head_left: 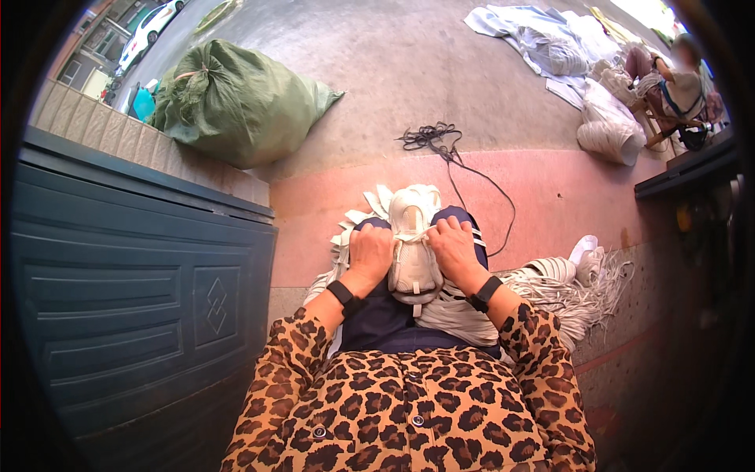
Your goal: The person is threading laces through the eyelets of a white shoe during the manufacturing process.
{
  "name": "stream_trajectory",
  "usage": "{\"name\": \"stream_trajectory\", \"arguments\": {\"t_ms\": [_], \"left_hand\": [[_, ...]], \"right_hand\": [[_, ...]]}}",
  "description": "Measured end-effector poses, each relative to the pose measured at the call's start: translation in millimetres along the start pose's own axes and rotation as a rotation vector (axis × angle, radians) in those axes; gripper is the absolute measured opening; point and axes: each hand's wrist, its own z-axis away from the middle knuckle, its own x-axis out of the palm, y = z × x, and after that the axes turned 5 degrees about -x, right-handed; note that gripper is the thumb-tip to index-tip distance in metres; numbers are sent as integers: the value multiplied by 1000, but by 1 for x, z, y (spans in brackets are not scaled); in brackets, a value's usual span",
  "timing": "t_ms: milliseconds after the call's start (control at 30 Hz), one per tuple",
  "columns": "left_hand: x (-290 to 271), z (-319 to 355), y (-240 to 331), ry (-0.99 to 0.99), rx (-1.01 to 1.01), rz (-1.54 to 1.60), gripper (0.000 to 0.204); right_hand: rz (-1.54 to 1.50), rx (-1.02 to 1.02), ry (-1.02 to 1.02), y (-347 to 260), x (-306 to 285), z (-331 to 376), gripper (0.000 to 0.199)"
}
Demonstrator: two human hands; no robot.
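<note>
Gripping thin white lace (414,234) in closed left hand (370,252) and right hand (454,245), flanking white fabric shoe (414,263) lying twelve-to-six.

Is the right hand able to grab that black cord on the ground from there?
Probably not. The right hand is closed on the white shoe in the lap, and the black cord lies farther out on the floor, past the knees. The way is open, but it looks beyond arm's reach without leaning forward.
</note>
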Motion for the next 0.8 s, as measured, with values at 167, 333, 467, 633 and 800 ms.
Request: {"name": "stream_trajectory", "arguments": {"t_ms": [167,333,467,633,800], "left_hand": [[-3,21,18,-88,-18,-57,24],[1,4,-4,-250,-149,290,16],[-5,4,-9,-257,-164,427,19],[-1,-4,14,-90,55,166,19],[18,-28,18,-169,0,234,13]], "right_hand": [[5,68,-41,-17,-5,6,11],[-24,43,-157,-10,6,5,15],[-141,22,-204,4,14,0,16],[-208,62,-27,1,14,9,15],[-349,44,109,-1,21,15,12]]}}
